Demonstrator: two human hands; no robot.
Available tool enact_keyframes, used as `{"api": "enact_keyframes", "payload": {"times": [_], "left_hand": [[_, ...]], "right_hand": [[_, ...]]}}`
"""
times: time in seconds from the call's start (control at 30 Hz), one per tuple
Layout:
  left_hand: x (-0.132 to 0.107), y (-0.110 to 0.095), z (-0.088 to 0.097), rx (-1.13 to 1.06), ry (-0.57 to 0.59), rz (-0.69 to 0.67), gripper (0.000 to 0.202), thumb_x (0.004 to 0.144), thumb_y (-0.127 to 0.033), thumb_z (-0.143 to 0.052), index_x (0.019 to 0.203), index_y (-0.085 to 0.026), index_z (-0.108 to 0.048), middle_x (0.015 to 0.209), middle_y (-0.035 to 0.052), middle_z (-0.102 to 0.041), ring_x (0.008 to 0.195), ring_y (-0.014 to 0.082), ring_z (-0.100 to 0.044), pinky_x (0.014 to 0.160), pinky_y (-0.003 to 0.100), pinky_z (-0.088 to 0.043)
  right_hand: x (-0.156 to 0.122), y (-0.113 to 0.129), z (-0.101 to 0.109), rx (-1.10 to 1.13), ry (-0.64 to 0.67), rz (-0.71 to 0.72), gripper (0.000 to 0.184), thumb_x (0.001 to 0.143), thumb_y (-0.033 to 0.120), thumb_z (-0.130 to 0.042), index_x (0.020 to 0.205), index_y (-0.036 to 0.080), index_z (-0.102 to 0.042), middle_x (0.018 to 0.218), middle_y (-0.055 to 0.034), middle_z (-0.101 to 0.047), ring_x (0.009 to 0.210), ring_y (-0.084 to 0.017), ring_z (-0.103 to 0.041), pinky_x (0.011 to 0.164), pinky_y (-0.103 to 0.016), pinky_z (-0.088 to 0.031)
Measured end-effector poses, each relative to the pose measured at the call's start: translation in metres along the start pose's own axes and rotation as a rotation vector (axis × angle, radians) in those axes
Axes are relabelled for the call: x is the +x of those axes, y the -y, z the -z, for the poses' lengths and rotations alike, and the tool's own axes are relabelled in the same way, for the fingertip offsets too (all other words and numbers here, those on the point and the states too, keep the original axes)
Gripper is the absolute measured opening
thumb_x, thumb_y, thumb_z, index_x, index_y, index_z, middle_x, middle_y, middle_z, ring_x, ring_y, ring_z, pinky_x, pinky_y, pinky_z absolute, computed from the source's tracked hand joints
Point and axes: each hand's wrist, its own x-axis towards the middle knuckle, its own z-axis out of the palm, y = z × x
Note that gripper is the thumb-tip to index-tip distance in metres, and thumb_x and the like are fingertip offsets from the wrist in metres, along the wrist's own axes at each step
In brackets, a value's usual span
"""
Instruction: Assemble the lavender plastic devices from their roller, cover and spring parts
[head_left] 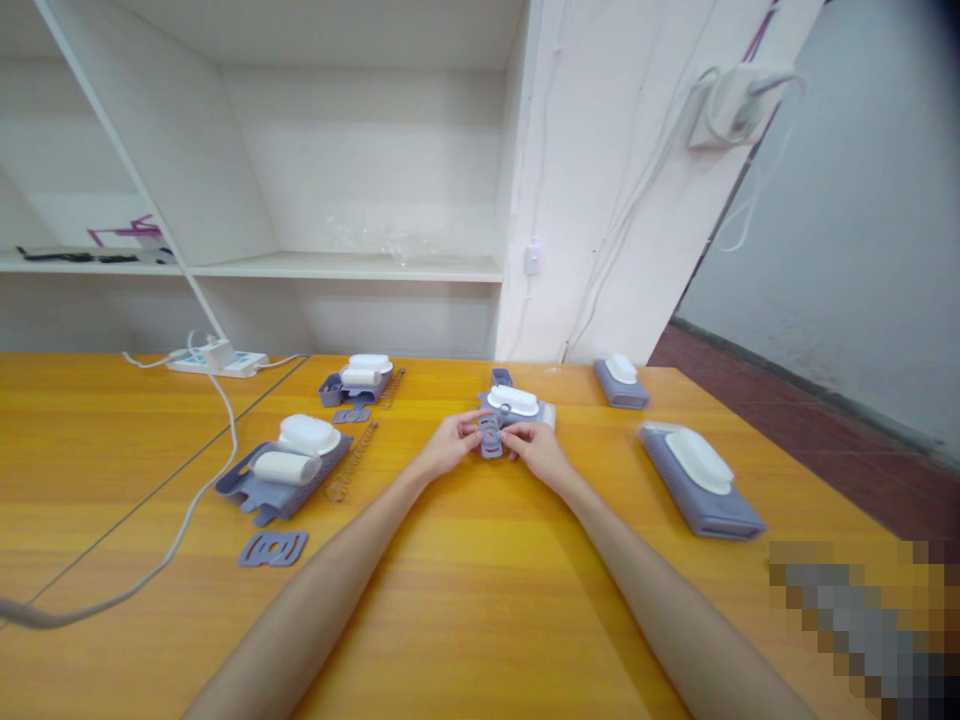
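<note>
- Nearest my view, an outward swing of my left forearm [345, 570] could brush the loose slotted plate [280, 548] lying just beside it; both forearms stretch over the counter [465, 640], angling inward.
- Farther out, my left hand [454, 443] and right hand [536, 450] meet, fingers pinching the grey plate [484, 437] from both sides; I judge that so thin a grip could slip.
- Just behind it, a careless push could knock the white-topped case [513, 401] or metal ring [505, 409].
</note>
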Motion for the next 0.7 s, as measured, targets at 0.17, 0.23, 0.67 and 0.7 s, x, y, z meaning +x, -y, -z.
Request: {"api": "enact_keyframes", "payload": {"times": [0.17, 0.23, 0.67, 0.7], "left_hand": [[0.0005, 0.0021, 0.0016, -0.01, 0.019, 0.013, 0.061, 0.072, -0.031, -0.067, 0.123, -0.006, -0.047, 0.082, 0.0104, -0.068, 0.071, 0.0168, -0.063, 0.071, 0.029, -0.047], [0.001, 0.0034, 0.0011, -0.001, 0.015, 0.014, 0.059, 0.072, -0.031, -0.067, 0.123, -0.007, -0.048, 0.079, 0.0093, -0.067, 0.069, 0.0165, -0.063, 0.07, 0.029, -0.047], [0.0022, 0.0029, -0.0022, -0.012, 0.02, 0.011, 0.053, 0.072, -0.026, -0.064, 0.12, -0.007, -0.05, 0.077, 0.0086, -0.067, 0.065, 0.0151, -0.062, 0.064, 0.026, -0.047], [0.002, 0.0027, -0.0013, -0.017, 0.031, 0.017, 0.054, 0.072, -0.027, -0.065, 0.12, -0.007, -0.05, 0.078, 0.0089, -0.068, 0.066, 0.0154, -0.062, 0.065, 0.026, -0.047]], "right_hand": [[0.0008, -0.0023, -0.0024, 0.004, -0.007, -0.007, 0.025, 0.072, 0.038, -0.057, 0.07, 0.013, -0.064, 0.058, -0.0021, -0.063, 0.045, -0.009, -0.05, 0.047, -0.022, -0.041], [0.0005, -0.0046, -0.0044, -0.01, -0.022, -0.009, 0.023, 0.073, 0.036, -0.056, 0.069, 0.014, -0.061, 0.057, -0.0015, -0.062, 0.044, -0.01, -0.05, 0.046, -0.022, -0.041], [-0.005, -0.0056, -0.0077, -0.229, -0.099, 0.131, 0.017, 0.079, 0.031, -0.05, 0.071, 0.018, -0.057, 0.059, 0.0008, -0.059, 0.05, -0.012, -0.052, 0.049, -0.022, -0.038], [-0.0056, -0.0049, -0.0081, -0.26, -0.102, 0.152, 0.016, 0.08, 0.03, -0.05, 0.071, 0.018, -0.057, 0.059, 0.0007, -0.06, 0.051, -0.012, -0.052, 0.049, -0.022, -0.038]]}}
